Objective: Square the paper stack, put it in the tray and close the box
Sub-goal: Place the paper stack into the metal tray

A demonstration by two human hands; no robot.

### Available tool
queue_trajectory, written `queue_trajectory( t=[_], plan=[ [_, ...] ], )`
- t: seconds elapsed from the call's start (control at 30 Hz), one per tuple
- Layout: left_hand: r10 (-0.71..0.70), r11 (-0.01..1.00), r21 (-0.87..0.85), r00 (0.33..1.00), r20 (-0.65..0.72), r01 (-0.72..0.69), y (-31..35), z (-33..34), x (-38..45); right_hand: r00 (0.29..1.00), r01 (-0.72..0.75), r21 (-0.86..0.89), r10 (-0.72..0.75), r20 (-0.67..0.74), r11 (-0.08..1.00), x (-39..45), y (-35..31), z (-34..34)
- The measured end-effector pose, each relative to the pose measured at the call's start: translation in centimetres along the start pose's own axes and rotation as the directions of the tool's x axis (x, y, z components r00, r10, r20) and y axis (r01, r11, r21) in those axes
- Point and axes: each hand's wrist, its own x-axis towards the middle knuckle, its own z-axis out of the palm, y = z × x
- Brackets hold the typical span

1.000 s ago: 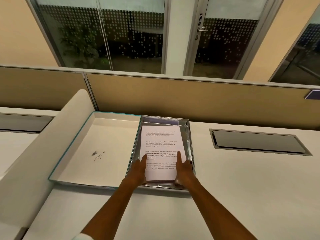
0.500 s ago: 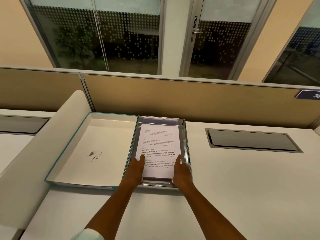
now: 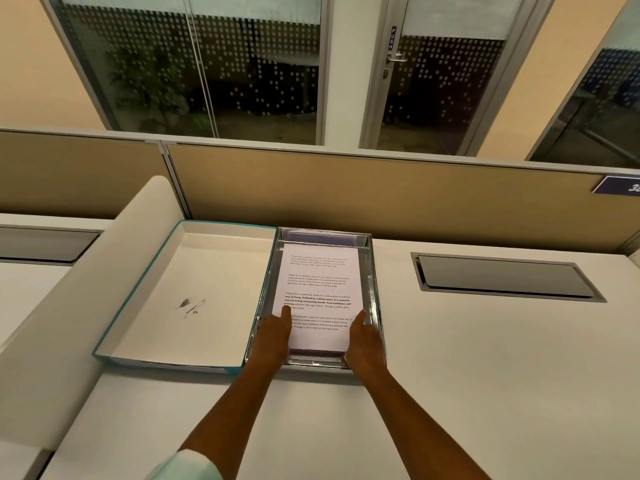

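A stack of white printed paper (image 3: pixel 320 282) lies flat inside the silver tray (image 3: pixel 375 306) of an open box on the desk. The box's lid (image 3: pixel 180 292), white inside with a teal rim, lies open to the tray's left. My left hand (image 3: pixel 273 337) grips the stack's near left corner, thumb on the top sheet. My right hand (image 3: pixel 363 341) holds the near right corner between the paper and the tray wall. The fingers under the stack are hidden.
The white desk (image 3: pixel 485 375) carries a grey cable hatch (image 3: pixel 502 277) to the right of the tray. A tan partition (image 3: pixel 381 192) rises just behind the box. A curved white divider (image 3: pixel 79 289) borders the lid on the left.
Both hands have slid slightly toward me along the stack's near corners while the paper settles lower in the tray. The camera has tilted a little.
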Motion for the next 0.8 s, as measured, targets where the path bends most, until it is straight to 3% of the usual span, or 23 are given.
queue_trajectory(
  t=[0.13, 0.2, 0.3, 0.4, 0.43, 0.47, 0.57, 0.63, 0.7, 0.77, 0.8],
  plan=[
    [0.003, 0.999, 0.041, 1.000, 0.008, -0.004, 0.2, 0.1, 0.1, 0.999, 0.033, 0.002, -0.033, -0.034, 0.999, 0.0, -0.1, 0.1],
    [0.022, 0.996, 0.080, 0.999, 0.031, -0.025, -0.1, 0.3, 0.4, 1.000, -0.016, 0.094, 0.016, 0.000, 0.995, -0.2, -0.3, 0.0],
    [0.003, 0.999, -0.036, 0.998, 0.059, -0.001, 0.0, -0.6, 0.3, 0.998, -0.061, 0.138, 0.059, 0.020, 0.988, 0.0, 0.1, 0.0],
    [-0.005, 0.993, -0.118, 0.996, 0.085, 0.015, 0.1, -1.5, 0.8, 0.995, 0.026, -0.017, -0.024, 0.094, 1.000, -0.2, 0.6, -0.4],
    [0.007, 0.987, -0.160, 0.988, 0.154, 0.018, 0.2, -1.8, 0.7, 0.991, 0.079, -0.084, -0.069, 0.117, 0.993, 0.0, 0.8, -0.5],
    [0.021, 0.991, -0.133, 0.977, 0.213, 0.008, 0.4, -2.1, 0.5, 0.983, 0.109, -0.106, -0.092, 0.158, 0.988, -0.1, 0.8, -0.9],
    [0.098, 0.993, -0.086, 0.977, 0.190, -0.083, 0.3, -2.6, -0.2, 0.958, 0.187, -0.058, -0.169, 0.229, 0.981, 0.3, 1.0, -1.9],
    [0.104, 0.980, -0.178, 0.991, 0.082, -0.088, 0.2, -2.9, -0.7, 0.947, 0.263, 0.019, -0.262, 0.185, 0.965, 0.2, 1.2, -2.3],
    [0.046, 0.938, -0.334, 0.987, -0.156, -0.096, -0.3, -3.0, -1.9, 0.947, 0.298, 0.145, -0.312, 0.081, 0.943, 0.1, 1.5, -2.9],
    [-0.126, 0.889, -0.448, 0.890, -0.439, -0.095, -1.3, -3.0, -3.3, 0.955, 0.290, 0.266, -0.294, -0.023, 0.919, -0.3, 2.3, -3.5],
    [-0.230, 0.862, -0.502, 0.827, -0.512, -0.071, -2.0, -2.9, -4.0, 0.962, 0.274, 0.300, -0.265, -0.071, 0.914, -0.4, 2.9, -3.8]
  ],
)
